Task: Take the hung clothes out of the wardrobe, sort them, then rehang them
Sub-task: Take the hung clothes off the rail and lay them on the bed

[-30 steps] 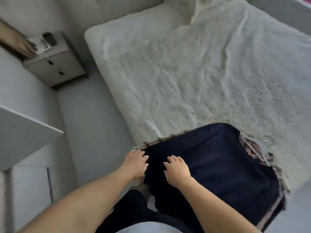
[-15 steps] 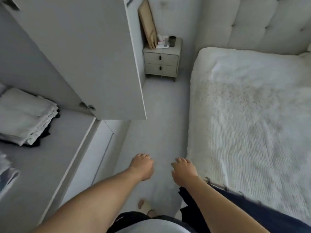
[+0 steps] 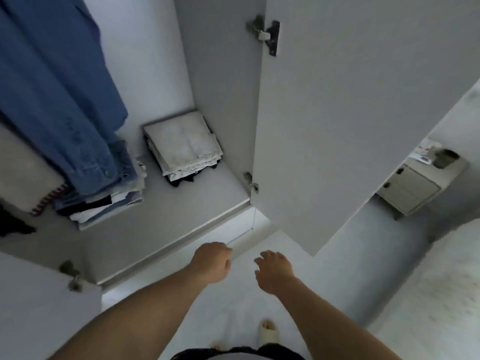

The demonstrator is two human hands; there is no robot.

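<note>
My sandalled foot (image 3: 267,331) stands on the pale, smooth floor (image 3: 337,276) at the bottom of the view. Above it both my bare forearms reach forward. My left hand (image 3: 213,263) hangs with fingers loosely curled under and holds nothing; my right hand (image 3: 274,271) is beside it, apart from it, fingers spread and relaxed, also empty. Just beyond my left knuckles runs the white front edge of the wardrobe floor (image 3: 181,229), flat and matte grey. On it, at the right, sits a squarish stack of folded cream cloth (image 3: 184,144) with something black under it. To its left lies a flatter pile of folded clothes (image 3: 109,203) in white, blue and black. Over that pile hangs a blue denim shirt (image 3: 59,100), soft and creased, its hem touching the pile. The open wardrobe door (image 3: 350,113) rises at the right, plain grey with metal hinges (image 3: 267,33). Past it stands a pale two-drawer nightstand (image 3: 415,188), beside the nubbly white bed (image 3: 441,294).
</note>
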